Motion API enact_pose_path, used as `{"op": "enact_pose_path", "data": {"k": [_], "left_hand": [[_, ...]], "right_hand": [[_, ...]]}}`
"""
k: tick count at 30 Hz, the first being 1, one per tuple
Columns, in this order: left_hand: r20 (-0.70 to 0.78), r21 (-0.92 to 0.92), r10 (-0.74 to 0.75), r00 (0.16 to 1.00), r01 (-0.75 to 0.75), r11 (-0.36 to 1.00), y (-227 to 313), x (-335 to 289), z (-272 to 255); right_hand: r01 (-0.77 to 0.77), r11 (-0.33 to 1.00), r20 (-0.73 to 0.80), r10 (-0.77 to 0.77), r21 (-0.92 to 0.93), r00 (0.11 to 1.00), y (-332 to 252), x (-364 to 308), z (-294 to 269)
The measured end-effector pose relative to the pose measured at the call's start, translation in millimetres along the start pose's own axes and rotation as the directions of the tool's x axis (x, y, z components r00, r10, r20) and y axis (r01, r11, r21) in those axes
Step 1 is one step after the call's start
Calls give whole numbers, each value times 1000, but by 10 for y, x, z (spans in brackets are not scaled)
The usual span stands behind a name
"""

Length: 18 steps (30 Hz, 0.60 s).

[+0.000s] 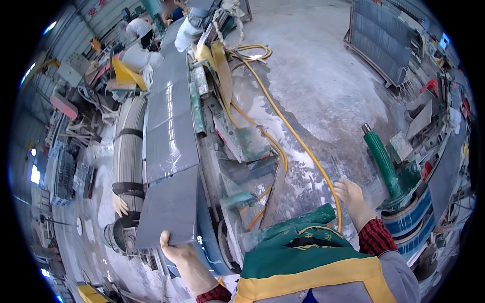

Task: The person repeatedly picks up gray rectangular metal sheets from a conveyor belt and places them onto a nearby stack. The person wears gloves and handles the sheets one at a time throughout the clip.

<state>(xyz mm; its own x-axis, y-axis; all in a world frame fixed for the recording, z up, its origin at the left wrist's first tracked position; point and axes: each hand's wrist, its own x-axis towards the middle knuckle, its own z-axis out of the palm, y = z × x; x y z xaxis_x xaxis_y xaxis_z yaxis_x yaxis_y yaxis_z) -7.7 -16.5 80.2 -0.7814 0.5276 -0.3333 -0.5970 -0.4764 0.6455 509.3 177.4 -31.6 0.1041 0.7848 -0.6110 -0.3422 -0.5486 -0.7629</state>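
Note:
My left hand (179,257), in a cream glove, grips the near edge of a dark grey stone slab (169,209). Its thumb rests on top by the near right corner, while the fingers are hidden beneath. The slab lies at the near end of a row of similar slabs (171,136) on a long conveyor. On the right, my right hand (352,199), also gloved, is held over the floor beside a yellow hose (308,149). Its fingers are loosely extended with nothing in them. The hand touches nothing I can make out.
Left of the conveyor stand a ribbed roller-like bundle (130,146) and a cream glove (120,206). Green metal tubes (303,219) lie just ahead of my apron. A green post (382,161) stands at right; a rack of dark slabs (379,40) is farther off.

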Motion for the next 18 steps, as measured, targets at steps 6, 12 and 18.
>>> {"op": "enact_pose_path", "data": {"k": [6, 12, 18], "left_hand": [[342, -12, 79, 936, -80, 997, 113, -665, 188], [470, 64, -115, 875, 96, 993, -231, -1277, 703], [580, 231, -625, 523, 630, 742, -1054, -1409, 1150]], "right_hand": [[5, 1000, 145, -4, -1, 989, -249, -440, 341], [-23, 993, 764, -76, 118, 640, -279, -799, 595], [-247, 887, 805, -199, 391, 559, -513, -984, 546]]}}
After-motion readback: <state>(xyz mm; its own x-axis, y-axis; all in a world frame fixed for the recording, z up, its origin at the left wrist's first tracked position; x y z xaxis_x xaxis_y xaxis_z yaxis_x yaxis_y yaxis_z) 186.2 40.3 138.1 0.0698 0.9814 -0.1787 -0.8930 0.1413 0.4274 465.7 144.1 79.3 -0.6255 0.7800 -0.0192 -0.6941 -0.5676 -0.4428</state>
